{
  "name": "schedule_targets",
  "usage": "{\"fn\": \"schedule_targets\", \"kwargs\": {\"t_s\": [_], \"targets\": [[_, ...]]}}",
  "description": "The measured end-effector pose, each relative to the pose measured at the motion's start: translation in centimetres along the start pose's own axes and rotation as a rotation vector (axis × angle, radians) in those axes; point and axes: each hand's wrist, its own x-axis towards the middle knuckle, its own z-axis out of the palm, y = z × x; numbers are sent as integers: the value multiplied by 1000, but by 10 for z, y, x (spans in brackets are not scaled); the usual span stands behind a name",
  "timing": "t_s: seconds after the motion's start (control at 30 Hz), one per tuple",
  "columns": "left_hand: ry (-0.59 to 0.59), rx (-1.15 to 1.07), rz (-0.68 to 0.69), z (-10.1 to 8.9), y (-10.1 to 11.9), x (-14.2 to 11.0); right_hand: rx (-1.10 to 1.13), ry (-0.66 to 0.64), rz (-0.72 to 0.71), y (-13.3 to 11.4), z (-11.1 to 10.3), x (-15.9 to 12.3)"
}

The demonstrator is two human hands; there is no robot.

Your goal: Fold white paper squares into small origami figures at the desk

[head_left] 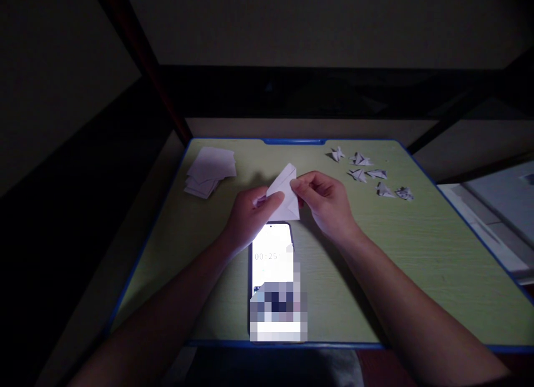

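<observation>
I hold a partly folded white paper [285, 193] above the middle of a small green table [417, 253]. My left hand [250, 217] pinches its lower left edge with thumb and fingers closed on it. My right hand [323, 201] pinches the right side of the same paper near its top fold. Directly below the hands a lit phone [273, 264] lies flat on the table, its screen showing a timer.
A stack of white paper squares [209, 170] lies at the table's back left. Several small folded paper figures [369, 173] are scattered at the back right. The table has a blue rim [294, 142]; dark bed-frame bars [137, 53] surround it.
</observation>
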Motion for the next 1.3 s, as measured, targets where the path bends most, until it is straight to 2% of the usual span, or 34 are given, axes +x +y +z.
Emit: {"fn": "schedule_targets", "kwargs": {"t_s": [0.2,0.33,0.53,0.67,0.8,0.9,1.1,1.3], "targets": [[157,69,47,-2,-1,5,-48,-62,38,0,1,-1],[158,54,43,-3,-1,6,-104,-71,73,1,0,0],[151,14,55,-5,-1,7,-156,-81,50,0,1,-2],[207,37,41,-6,-6,8,-146,-70,63,1,1,-4],[308,-40,77,-6,-10,11,-137,-86,74,0,0,-4],[348,-114,118,-5,-9,13,-151,-94,27,-3,0,-5],[348,-198,98,-4,-14,15,-107,-96,-8,0,3,-5],[288,-208,84,-5,-19,15,-59,-41,-61,6,2,-2]]}}
